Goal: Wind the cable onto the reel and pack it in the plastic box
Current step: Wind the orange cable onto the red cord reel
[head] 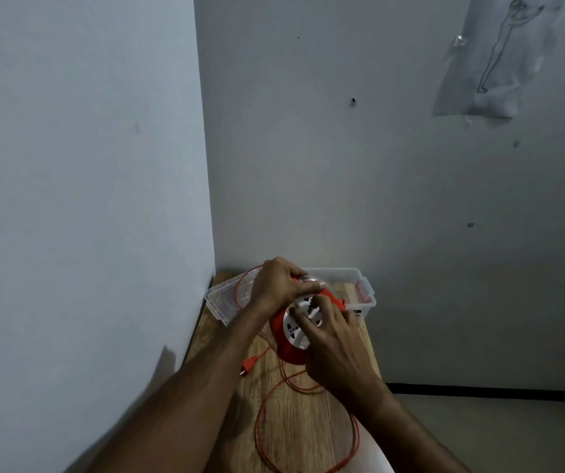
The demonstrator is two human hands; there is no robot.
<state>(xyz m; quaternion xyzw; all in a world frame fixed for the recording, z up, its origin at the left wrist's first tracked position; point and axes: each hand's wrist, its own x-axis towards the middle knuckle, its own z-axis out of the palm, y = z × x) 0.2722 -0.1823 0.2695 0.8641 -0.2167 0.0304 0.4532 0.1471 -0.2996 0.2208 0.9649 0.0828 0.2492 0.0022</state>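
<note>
An orange cable reel (287, 349) with a white socket face (294, 327) is held tilted above the wooden table (294, 431). My left hand (279, 285) grips the reel's upper rim. My right hand (332, 346) rests on the socket face, fingers curled at its centre. Loose orange cable (308, 390) lies in wide loops on the table, running under my right forearm. Its orange plug (249, 364) lies left of the reel. The clear plastic box (359, 285) stands behind the reel at the table's far end.
The box's clear lid (221, 298) lies left of the box, with a loop of cable over it. White walls close in at left and behind. The table is narrow; grey floor (496, 435) lies to the right.
</note>
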